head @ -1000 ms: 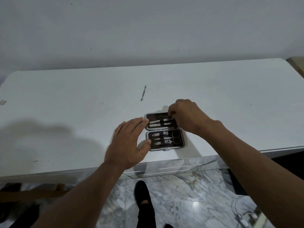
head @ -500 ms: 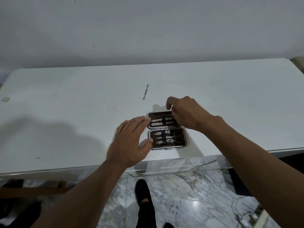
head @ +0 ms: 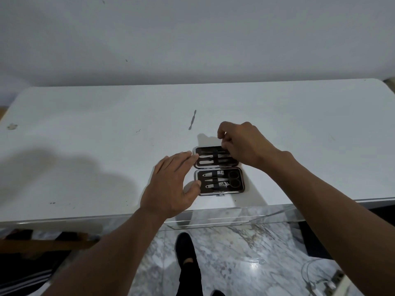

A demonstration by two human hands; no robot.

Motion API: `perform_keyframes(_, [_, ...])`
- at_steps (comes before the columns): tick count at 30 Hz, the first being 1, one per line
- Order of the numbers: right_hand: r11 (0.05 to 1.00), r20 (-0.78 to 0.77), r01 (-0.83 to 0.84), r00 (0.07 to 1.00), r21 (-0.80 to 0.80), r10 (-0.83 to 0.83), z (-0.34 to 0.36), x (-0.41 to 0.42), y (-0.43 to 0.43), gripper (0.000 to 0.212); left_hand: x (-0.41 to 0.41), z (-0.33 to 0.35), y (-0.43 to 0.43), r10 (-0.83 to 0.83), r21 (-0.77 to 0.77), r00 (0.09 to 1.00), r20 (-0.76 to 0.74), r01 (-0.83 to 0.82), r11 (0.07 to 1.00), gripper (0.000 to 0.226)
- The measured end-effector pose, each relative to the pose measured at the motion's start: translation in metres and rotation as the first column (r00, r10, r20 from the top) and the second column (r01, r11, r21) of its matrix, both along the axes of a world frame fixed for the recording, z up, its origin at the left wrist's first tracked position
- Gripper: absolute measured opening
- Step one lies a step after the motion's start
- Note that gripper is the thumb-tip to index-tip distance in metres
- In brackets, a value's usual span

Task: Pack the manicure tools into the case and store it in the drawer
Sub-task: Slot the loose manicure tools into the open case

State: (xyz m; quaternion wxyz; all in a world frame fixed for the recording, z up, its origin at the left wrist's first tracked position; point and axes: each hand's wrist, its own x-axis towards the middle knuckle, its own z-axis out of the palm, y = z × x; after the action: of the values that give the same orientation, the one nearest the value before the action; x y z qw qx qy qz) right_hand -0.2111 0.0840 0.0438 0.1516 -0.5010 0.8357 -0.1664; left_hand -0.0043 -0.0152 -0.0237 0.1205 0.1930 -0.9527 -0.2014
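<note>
the case (head: 218, 170) lies open and flat near the front edge of the white worktop (head: 85, 146), its two dark-lined halves one behind the other. the near half holds clippers and scissors (head: 234, 179) under a strap; the far half holds slim metal tools (head: 210, 157), also under a strap. the left hand (head: 171, 186) lies flat and spread beside the case's left side, its fingers apart, the fingertips (head: 189, 153) touching the far half's left rim and the thumb at the near half's left edge; it holds nothing. the right hand (head: 241, 144) sits over the right end of the far half, fingers curled in, with thumb and forefinger drawn close together just above the right ends of the slim tools; whether that grip is pinching a tool or only touching it i cannot tell, since the fingers hide the contact. one more tool, a thin pusher (head: 192, 119), lies loose on the worktop behind the case, well apart from both hands. below the worktop's front edge is a marble floor (head: 245, 253) and a foot in a dark shoe (head: 185, 246).
</note>
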Motion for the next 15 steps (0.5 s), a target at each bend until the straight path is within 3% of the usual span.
perform_keyframes(3, [0.996,-0.038,0.065,0.997,-0.064,-0.068,0.007,-0.007,-0.005,0.016,0.000,0.000,0.000,0.001,-0.007,1.000,0.003,-0.001,1.000,0.063])
perform_keyframes(6, [0.997,-0.077,0.078,0.994,-0.027,-0.080,0.006,-0.012,-0.017,0.019,0.000,0.001,0.001,-0.001,-0.012,1.000,0.004,0.001,1.000,0.062])
perform_keyframes(15, [0.989,-0.168,-0.099,0.979,0.107,0.116,0.001,-0.011,-0.091,0.047,0.000,0.003,0.002,0.001,0.009,1.000,-0.004,-0.001,1.000,0.062])
